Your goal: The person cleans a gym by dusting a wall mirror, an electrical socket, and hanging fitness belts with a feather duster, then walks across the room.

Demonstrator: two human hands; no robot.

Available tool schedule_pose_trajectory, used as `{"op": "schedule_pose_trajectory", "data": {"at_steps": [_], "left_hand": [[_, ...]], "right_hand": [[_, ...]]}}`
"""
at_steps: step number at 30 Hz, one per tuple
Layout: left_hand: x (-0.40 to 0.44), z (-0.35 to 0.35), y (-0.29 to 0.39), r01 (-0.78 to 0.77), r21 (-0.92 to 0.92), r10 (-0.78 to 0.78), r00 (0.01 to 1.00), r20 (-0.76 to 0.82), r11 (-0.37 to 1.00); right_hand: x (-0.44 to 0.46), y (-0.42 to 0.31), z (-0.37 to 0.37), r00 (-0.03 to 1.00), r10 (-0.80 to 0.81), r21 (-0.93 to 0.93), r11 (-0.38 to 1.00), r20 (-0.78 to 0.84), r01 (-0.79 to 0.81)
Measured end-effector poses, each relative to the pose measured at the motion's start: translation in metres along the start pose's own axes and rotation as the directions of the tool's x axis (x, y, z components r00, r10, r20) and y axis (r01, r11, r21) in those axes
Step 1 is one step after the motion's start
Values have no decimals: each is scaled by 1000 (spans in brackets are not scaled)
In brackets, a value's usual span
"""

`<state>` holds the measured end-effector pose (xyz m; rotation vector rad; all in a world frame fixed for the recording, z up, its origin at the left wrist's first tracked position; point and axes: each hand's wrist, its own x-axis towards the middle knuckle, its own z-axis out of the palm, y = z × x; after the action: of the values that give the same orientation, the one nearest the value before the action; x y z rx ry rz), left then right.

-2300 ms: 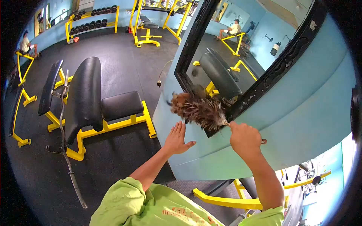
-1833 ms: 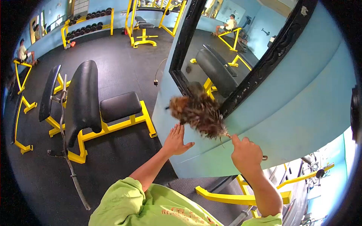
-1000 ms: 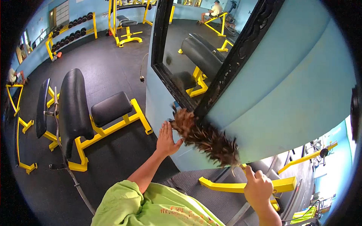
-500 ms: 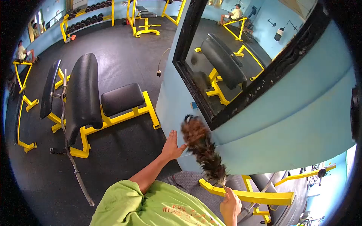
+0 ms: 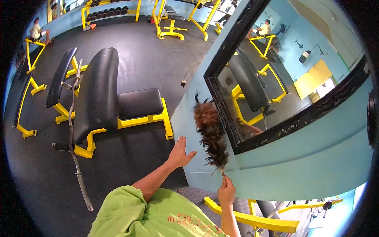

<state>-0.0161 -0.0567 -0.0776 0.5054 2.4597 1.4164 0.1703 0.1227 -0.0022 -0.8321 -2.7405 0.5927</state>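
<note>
My right hand [image 5: 226,191] is closed around the thin handle of a feather duster [image 5: 213,138]. The duster stands nearly upright, its brown and black feathers along the blue wall [image 5: 189,158] and beside the left edge of the black mirror frame [image 5: 221,100]. Whether the feathers touch the frame I cannot tell. My left hand [image 5: 181,153] is open, thumb apart from the fingers, near the wall's edge and left of the duster. The mirror [image 5: 284,85] reflects a bench and a seated person.
A black padded bench with a yellow frame [image 5: 144,120] stands at left, with a curved metal bar [image 5: 72,130] resting by it. A yellow beam [image 5: 252,221] crosses below my right hand. A plug on a cord [image 5: 183,83] hangs near the wall. A person [image 5: 37,31] sits far left.
My right hand has moved up and left with the feather duster, which is now more upright and nearer the mirror frame's left side. The view has shifted. My left hand stays open.
</note>
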Motion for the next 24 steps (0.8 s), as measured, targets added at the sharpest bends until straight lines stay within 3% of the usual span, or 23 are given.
{"op": "schedule_pose_trajectory", "data": {"at_steps": [3, 11, 16, 20, 24], "left_hand": [[3, -17, -13, 8, 39, -7, 999, -37, 999], [-15, -61, -43, 128, 83, -115, 983, -145, 988], [-30, -81, -55, 208, 87, -191, 966, -173, 974], [-37, -84, -69, 252, 85, -235, 956, -176, 964], [-44, -87, -76, 289, 61, -274, 943, -188, 955]], "right_hand": [[32, -22, 19, 997, -65, 68, 995, -40, 67], [109, -65, 68, 997, -57, 122, 991, -43, 62], [131, -99, 81, 997, -26, 87, 996, 66, 20], [117, -96, 99, 974, -29, -5, 1000, 223, 30], [60, -68, 103, 983, -53, 82, 996, 174, 39]]}}
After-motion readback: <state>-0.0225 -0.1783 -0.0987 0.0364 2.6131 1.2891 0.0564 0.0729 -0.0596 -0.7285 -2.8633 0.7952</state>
